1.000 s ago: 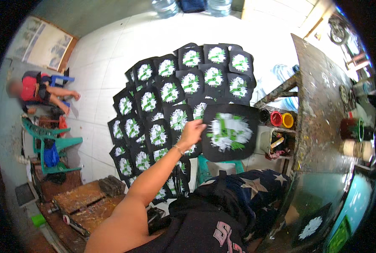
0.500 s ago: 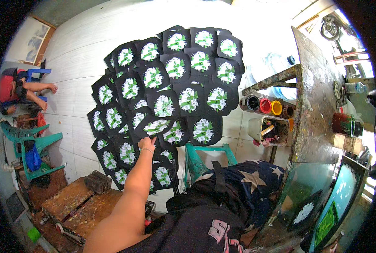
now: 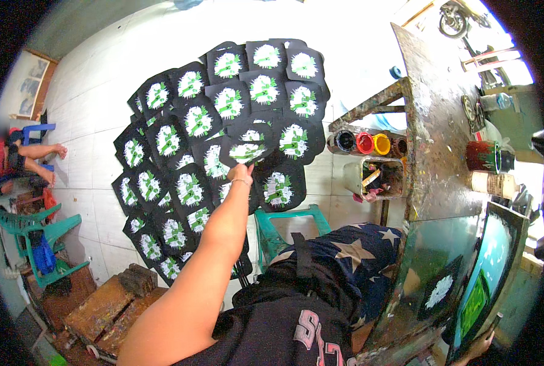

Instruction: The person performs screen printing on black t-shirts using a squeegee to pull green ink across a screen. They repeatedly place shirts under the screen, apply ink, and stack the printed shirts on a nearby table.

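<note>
My left hand (image 3: pixel 240 173) reaches forward and grips the near edge of a black fabric piece (image 3: pixel 247 151) with a white and green print. The piece is raised and bent above many similar black printed pieces (image 3: pixel 168 140) that lie overlapping on the floor. At the lower right edge my right hand (image 3: pixel 482 345) shows only in part, its fingers curled beside a framed printing screen (image 3: pixel 482 268) with a teal and green face. What that hand holds is hard to make out. Left of the screen, another black printed piece (image 3: pixel 441 290) lies on the glossy table.
A teal plastic stool (image 3: pixel 284 215) stands before my legs. Open paint pots (image 3: pixel 364 143) and a messy tub (image 3: pixel 351 175) sit beside the paint-stained table (image 3: pixel 436 152). At left are a green chair (image 3: pixel 58 229), a wooden bench (image 3: pixel 101 308) and a seated person (image 3: pixel 31 155).
My left hand has moved forward and to the right with the black fabric piece. My view has shifted slightly, and more of my right hand shows at the lower right.
</note>
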Demonstrator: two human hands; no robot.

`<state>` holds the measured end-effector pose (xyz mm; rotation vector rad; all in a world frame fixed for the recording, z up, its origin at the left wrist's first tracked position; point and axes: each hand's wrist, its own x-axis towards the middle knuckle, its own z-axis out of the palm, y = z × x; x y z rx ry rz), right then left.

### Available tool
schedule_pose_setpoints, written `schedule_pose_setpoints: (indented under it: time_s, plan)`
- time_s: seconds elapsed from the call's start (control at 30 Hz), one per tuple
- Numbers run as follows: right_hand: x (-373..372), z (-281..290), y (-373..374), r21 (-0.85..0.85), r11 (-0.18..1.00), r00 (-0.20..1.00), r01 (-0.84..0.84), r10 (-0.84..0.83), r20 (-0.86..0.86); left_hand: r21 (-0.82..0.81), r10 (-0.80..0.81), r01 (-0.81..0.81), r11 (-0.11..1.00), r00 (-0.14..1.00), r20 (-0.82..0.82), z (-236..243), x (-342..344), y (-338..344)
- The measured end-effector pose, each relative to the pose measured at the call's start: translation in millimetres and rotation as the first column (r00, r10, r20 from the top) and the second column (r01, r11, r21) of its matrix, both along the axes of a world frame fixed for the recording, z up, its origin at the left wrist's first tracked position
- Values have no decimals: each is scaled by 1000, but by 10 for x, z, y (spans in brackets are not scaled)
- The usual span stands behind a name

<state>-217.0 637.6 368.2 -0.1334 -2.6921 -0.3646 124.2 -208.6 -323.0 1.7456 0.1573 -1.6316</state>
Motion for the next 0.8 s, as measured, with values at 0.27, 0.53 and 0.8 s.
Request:
schedule_pose_setpoints:
  time_s: [0.27, 0.53, 0.8]
  plan:
    - [96, -24, 59, -7, 1000, 999, 0, 0, -47, 81, -594, 589, 804, 790, 152, 92, -572, 1056]
    - [37, -24, 255, -48, 998, 989, -44, 37, -141, 398, -582, 563, 724, 808, -84, -486, -238, 2177]
    - [-74, 77, 580, 163, 983, 995, -90, 80, 65, -286, -683, 720, 632, 692, 232, 236, -614, 842]
